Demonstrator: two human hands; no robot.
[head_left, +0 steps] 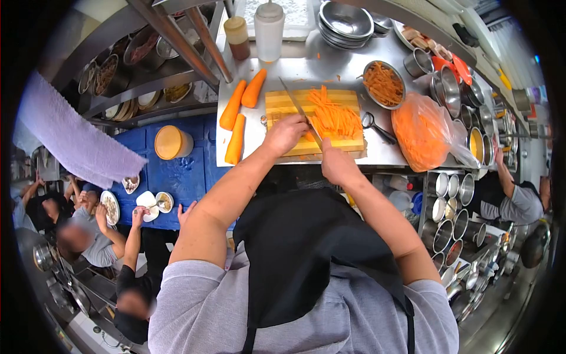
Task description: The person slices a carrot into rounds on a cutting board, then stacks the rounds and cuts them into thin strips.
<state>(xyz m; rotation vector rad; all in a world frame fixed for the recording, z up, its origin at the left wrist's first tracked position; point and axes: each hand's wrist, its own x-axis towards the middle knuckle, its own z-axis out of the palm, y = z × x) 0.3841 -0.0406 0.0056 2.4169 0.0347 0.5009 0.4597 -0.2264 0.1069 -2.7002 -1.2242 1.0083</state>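
My right hand [341, 162] grips a kitchen knife [293, 97] by its handle, and the long blade slants up and left across a wooden cutting board [283, 101]. My left hand [286, 134] lies over the board's left part, its bent fingers close against the blade. A small piece of carrot [308, 136] shows beneath those fingers; most of what they press on is hidden. Right of the blade spreads a pile of cut carrot strips [337, 118]. Whole peeled carrots [234, 138] lie on the steel counter left of the board.
A peeler [377, 127] lies right of the board, beside a clear bag of shredded carrot [418, 133]. Behind stand a bowl of carrot peelings [383, 85], stacked steel bowls [346, 23] and squeeze bottles [269, 32]. At a blue table [200, 141] on the left, other people sit with dishes.
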